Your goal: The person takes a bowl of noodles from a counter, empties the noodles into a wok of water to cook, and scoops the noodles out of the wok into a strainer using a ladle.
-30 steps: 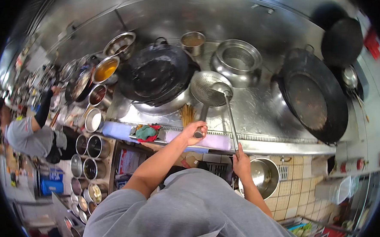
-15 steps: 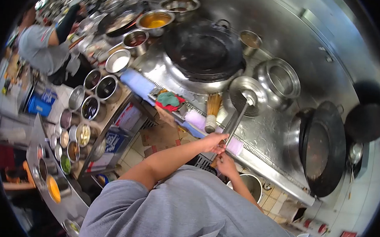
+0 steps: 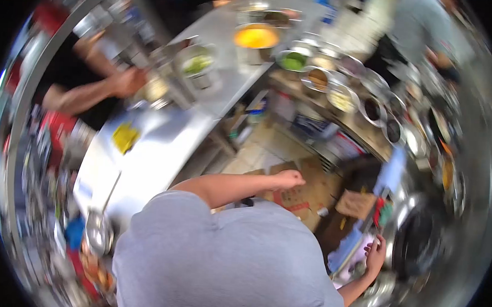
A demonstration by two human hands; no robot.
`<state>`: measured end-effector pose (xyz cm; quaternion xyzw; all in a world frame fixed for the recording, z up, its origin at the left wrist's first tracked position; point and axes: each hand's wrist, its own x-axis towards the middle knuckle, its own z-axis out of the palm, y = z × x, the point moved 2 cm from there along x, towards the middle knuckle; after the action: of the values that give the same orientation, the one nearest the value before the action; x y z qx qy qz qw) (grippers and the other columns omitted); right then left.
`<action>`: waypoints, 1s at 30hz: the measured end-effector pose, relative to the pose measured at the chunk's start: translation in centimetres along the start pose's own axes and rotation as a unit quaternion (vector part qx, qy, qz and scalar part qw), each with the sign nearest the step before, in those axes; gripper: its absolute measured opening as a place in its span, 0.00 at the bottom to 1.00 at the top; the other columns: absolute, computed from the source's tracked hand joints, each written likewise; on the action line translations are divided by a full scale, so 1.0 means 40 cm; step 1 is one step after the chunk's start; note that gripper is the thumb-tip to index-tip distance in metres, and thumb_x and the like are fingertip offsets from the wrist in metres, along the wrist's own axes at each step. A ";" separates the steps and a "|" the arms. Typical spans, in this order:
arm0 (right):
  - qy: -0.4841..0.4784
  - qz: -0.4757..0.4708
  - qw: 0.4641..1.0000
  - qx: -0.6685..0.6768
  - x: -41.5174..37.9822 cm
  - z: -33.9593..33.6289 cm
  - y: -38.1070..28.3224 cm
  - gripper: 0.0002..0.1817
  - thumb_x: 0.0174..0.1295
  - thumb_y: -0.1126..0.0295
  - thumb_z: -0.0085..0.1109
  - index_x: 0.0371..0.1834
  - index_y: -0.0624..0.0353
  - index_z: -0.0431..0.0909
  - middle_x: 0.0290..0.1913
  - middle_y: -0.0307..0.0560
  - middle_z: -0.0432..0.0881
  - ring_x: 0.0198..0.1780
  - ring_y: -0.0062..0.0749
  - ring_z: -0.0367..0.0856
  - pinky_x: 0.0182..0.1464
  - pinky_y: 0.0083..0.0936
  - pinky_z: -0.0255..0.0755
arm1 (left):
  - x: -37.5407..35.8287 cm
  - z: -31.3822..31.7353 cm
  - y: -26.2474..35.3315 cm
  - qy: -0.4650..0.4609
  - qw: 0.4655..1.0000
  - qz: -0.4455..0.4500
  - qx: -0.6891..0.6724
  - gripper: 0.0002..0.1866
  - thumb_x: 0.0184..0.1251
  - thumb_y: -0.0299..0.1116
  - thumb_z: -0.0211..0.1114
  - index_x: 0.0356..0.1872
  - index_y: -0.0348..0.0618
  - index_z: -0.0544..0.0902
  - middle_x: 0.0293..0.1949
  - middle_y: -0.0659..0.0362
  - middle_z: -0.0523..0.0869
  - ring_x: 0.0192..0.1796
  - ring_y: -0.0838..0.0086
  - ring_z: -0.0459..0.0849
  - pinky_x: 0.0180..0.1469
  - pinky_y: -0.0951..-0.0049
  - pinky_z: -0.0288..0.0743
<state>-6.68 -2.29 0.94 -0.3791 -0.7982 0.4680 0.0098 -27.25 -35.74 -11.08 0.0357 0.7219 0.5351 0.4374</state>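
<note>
My left hand (image 3: 288,179) is held in front of my body above the floor, its fingers curled closed; I see nothing in it. Flattened brown cardboard (image 3: 295,192) lies on the floor below that hand. Out to the right, my right hand (image 3: 375,252) hovers by the stove's front edge, fingers apart and slightly bent, with nothing visible in it. Close to it are a bluish towel (image 3: 345,249) and a green cloth (image 3: 385,213) on a red one. A dark wok (image 3: 420,235) sits on the stove just beyond the right hand.
A steel worktable (image 3: 139,170) stretches along the left, bearing a yellow cloth (image 3: 125,138) and a steel ladle (image 3: 98,232). Bowls of ingredients, including an orange one (image 3: 256,36), stand ahead. One co-worker (image 3: 94,79) works at left; another (image 3: 425,32) stands at upper right.
My view has swung left, putting the stove at the right. Both hands have let go of the long-handled ladle and moved apart.
</note>
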 end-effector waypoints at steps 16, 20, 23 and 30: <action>-0.430 -0.291 0.840 -0.155 -0.072 0.833 -0.388 0.16 0.56 0.70 0.47 0.49 0.57 0.67 0.24 0.42 0.74 0.27 0.22 0.74 0.28 0.19 0.68 | -0.468 -0.553 -0.318 0.397 0.732 0.098 -0.546 0.07 0.56 0.32 0.50 0.33 0.46 0.75 0.20 0.68 0.65 0.14 0.86 0.54 0.14 0.84 0.48; -0.484 -0.279 0.812 -0.172 -0.045 0.952 -0.269 0.16 0.57 0.68 0.46 0.49 0.56 0.67 0.23 0.42 0.75 0.28 0.25 0.75 0.30 0.20 0.67 | -0.484 -0.583 -0.318 0.420 0.697 0.140 -0.564 0.06 0.58 0.32 0.49 0.34 0.46 0.73 0.20 0.68 0.64 0.15 0.86 0.55 0.15 0.84 0.49; -0.426 -0.352 0.741 -0.382 -0.033 0.958 -0.168 0.16 0.54 0.65 0.48 0.46 0.58 0.70 0.36 0.53 0.78 0.38 0.39 0.77 0.39 0.30 0.69 | -0.472 -0.583 -0.297 0.419 0.699 0.122 -0.566 0.06 0.58 0.32 0.49 0.34 0.46 0.73 0.20 0.68 0.64 0.15 0.85 0.56 0.16 0.83 0.50; -0.406 -0.075 0.875 -0.253 0.068 0.824 0.255 0.17 0.54 0.61 0.48 0.41 0.62 0.73 0.37 0.54 0.77 0.42 0.40 0.75 0.42 0.28 0.67 | -0.486 -0.596 -0.310 0.421 0.688 0.133 -0.576 0.07 0.56 0.35 0.51 0.34 0.47 0.72 0.22 0.67 0.65 0.17 0.84 0.57 0.17 0.83 0.51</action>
<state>-14.77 -22.21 -26.19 -0.0844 -0.8490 0.3606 -0.3768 -26.10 -68.79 -8.44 -0.3566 0.3674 0.8573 -0.0534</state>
